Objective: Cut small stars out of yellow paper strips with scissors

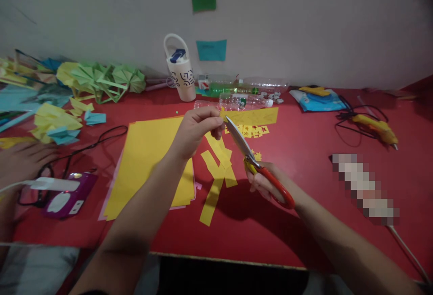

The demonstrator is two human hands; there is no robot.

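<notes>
Yellow paper pc. [222,113], as I see it remotely, is above the worktop [311,137], pinched in the fingertips of L hand [203,126]. R hand [260,185] is closed on the scissors [238,138], whose tip points close to the pc. The two hands are apart. I judge this paper very light, thin, easy to crease or tear, so hold it by the edge w/ soft pressure, fingers clear of the scissors.

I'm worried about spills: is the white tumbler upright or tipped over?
Upright: the white tumbler stands with its base on the red table and its handle at the top.
</notes>
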